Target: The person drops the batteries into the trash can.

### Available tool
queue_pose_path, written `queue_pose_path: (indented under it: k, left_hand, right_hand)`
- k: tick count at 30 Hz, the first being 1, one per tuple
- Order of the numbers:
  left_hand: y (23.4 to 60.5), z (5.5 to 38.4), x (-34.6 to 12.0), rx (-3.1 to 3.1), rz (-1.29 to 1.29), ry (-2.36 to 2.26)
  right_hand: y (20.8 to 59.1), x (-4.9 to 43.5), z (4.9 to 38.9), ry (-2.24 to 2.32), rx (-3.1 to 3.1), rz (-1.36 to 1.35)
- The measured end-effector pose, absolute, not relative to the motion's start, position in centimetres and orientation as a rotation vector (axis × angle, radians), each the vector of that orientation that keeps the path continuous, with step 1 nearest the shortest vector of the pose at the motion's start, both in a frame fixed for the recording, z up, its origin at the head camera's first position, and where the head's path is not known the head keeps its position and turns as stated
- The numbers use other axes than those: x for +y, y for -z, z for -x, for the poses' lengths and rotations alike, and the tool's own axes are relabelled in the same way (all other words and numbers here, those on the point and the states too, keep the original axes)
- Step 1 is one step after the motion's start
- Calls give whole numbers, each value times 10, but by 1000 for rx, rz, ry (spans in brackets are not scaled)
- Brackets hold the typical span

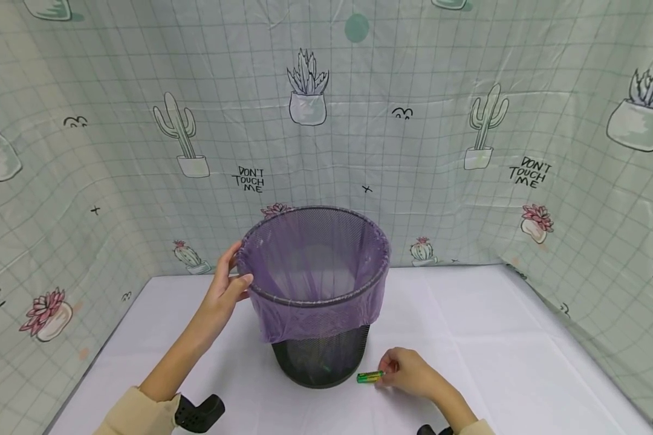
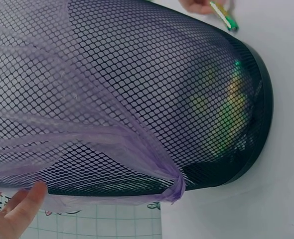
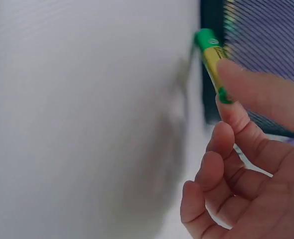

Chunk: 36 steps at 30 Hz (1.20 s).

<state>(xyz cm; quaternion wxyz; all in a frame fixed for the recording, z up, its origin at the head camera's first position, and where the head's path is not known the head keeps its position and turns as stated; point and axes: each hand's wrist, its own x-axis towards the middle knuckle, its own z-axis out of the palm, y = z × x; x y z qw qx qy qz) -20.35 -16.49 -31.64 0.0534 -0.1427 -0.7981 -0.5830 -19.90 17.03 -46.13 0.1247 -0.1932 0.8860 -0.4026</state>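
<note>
A black mesh wastebasket (image 1: pixel 326 356) stands upright on the white table, a purple bag (image 1: pixel 321 323) lining it and folded over its rim. My left hand (image 1: pixel 230 287) grips the left side of the rim, thumb toward the front. In the left wrist view, blurred green and yellow shapes (image 2: pixel 226 117) show through the mesh near the bottom; their kind is unclear. To the right of the base, my right hand (image 1: pixel 410 373) pinches a green and yellow battery (image 3: pixel 213 55) between thumb and index finger, low over the tabletop. The other right fingers are loosely curled.
White cloth (image 1: pixel 468 326) covers the table around the wastebasket. A curtain (image 1: pixel 359 157) printed with cacti and a grid hangs behind and on both sides. Black wrist devices (image 1: pixel 200 414) sit at the sleeves.
</note>
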Motion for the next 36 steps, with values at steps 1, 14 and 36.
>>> queue_pose_path:
  k: [1, 14, 36]
  left_hand:
    - [316, 204, -165, -2424, 435, 1773]
    - [316, 203, -167, -2432, 441, 1776]
    - [317, 204, -165, -2421, 451, 1792]
  right_hand:
    - [458, 172, 198, 1192, 2584, 580]
    - [363, 183, 182, 1392, 2762, 560]
    - [268, 141, 174, 1720, 2842, 761]
